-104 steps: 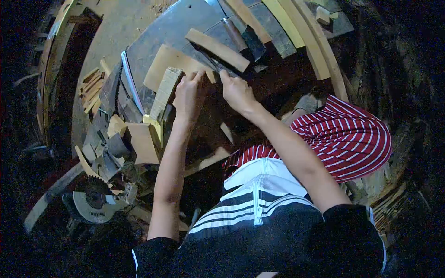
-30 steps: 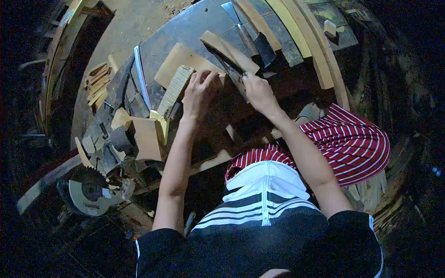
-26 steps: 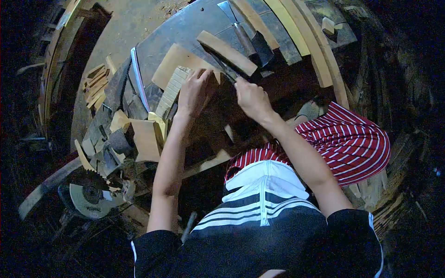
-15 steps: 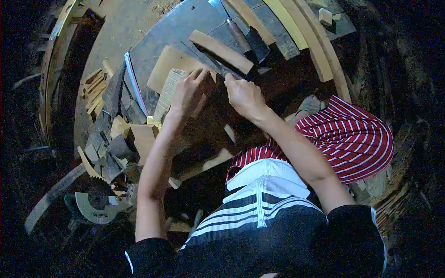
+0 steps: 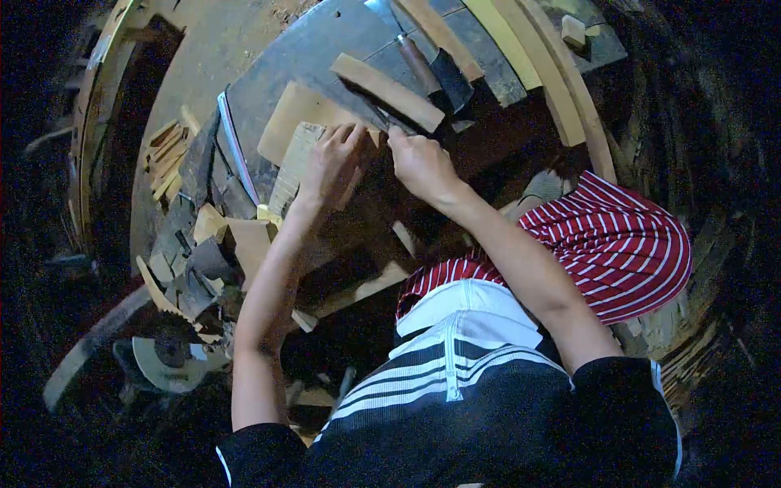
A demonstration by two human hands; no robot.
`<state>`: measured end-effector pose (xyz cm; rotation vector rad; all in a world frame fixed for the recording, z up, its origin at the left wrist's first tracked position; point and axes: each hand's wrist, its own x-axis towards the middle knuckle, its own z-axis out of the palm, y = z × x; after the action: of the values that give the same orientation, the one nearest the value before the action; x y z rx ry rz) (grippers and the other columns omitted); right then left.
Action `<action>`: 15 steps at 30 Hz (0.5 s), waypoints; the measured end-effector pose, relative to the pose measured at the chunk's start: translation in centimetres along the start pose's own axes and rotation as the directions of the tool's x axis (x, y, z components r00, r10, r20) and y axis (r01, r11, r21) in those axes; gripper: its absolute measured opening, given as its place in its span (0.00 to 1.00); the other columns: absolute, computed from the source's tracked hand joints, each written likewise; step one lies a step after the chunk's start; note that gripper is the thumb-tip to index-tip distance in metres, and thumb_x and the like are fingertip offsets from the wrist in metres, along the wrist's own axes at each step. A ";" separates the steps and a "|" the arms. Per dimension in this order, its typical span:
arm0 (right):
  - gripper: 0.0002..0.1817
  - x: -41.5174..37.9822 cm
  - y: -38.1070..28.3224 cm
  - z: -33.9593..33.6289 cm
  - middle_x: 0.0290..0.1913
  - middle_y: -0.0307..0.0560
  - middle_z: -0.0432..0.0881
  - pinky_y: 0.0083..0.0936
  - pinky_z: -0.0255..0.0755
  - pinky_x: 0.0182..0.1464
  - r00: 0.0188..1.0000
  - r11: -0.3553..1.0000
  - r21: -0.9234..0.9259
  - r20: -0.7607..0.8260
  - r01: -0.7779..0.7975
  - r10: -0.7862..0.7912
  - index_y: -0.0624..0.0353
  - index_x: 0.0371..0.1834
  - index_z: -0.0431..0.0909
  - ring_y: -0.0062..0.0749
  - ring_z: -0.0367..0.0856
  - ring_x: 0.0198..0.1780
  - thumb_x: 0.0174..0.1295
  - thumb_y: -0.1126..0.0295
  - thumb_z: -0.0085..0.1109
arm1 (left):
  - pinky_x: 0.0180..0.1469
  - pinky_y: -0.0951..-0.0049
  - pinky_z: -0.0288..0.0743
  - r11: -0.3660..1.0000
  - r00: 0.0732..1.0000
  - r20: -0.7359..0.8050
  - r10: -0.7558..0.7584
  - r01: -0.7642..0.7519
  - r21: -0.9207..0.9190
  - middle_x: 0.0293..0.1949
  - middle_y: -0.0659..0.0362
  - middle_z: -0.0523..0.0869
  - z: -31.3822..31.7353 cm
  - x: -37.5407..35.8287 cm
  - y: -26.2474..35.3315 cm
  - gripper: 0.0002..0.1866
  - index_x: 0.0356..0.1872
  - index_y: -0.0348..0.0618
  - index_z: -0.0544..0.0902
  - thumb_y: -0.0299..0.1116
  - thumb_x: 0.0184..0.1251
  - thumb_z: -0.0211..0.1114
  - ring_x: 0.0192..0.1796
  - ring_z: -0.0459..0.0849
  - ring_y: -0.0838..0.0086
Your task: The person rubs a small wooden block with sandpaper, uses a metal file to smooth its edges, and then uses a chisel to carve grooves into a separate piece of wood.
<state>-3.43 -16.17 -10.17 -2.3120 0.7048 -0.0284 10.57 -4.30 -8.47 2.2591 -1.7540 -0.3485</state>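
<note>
My left hand (image 5: 332,163) is closed over a pale wooden block (image 5: 291,175) with lines scored across its face. Close to its right, my right hand (image 5: 423,169) makes a fist around a narrow, dark-bladed tool (image 5: 382,117), whose handle is hidden in my fingers. The blade points up and left, near the far end of the block. Behind the block lies a flat wooden board (image 5: 299,114), and past the blade a short wooden bar (image 5: 389,92) lies at a slant.
A wooden-handled tool (image 5: 419,65) lies beyond the bar. Long wooden strips (image 5: 547,81) run along the right. A handsaw (image 5: 236,146) lies at left among offcuts, near thin wood sticks (image 5: 169,159). Below left is a power saw (image 5: 175,363).
My right hand has shifted slightly left, and the tool's blade, earlier reaching past the bar's left end, now shows less of its length. My left hand stays on the block.
</note>
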 end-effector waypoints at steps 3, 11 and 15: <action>0.11 -0.7 -0.2 0.7 0.26 0.66 0.80 0.54 0.74 0.34 1.000 0.999 0.031 0.024 -0.019 0.018 0.63 0.37 0.70 0.63 0.80 0.32 0.67 0.66 0.42 | 0.51 0.62 0.76 0.999 0.998 0.041 -0.041 0.041 0.006 0.47 0.50 0.78 -0.7 0.0 0.8 0.27 0.51 0.41 0.72 0.25 0.43 0.65 0.50 0.77 0.54; 0.11 -0.1 -0.3 0.7 0.27 0.67 0.79 0.54 0.74 0.35 1.000 0.998 0.051 0.005 -0.028 0.028 0.64 0.37 0.70 0.64 0.80 0.32 0.67 0.67 0.42 | 0.51 0.62 0.76 0.999 1.000 0.006 -0.008 0.008 0.033 0.46 0.52 0.78 -1.0 -0.3 1.2 0.26 0.50 0.41 0.71 0.25 0.44 0.65 0.51 0.77 0.57; 0.09 0.3 -0.3 0.3 0.25 0.67 0.79 0.55 0.74 0.35 1.000 0.999 0.042 -0.004 0.000 0.000 0.64 0.37 0.69 0.65 0.80 0.32 0.66 0.69 0.43 | 0.51 0.62 0.76 0.998 0.998 0.037 -0.059 0.059 -0.006 0.47 0.51 0.78 -0.8 0.0 1.0 0.26 0.50 0.41 0.71 0.26 0.45 0.65 0.51 0.76 0.56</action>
<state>-2.97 -15.96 -10.21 -2.2719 0.7000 -0.0472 9.97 -4.47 -7.36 2.3176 -1.7037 -0.4098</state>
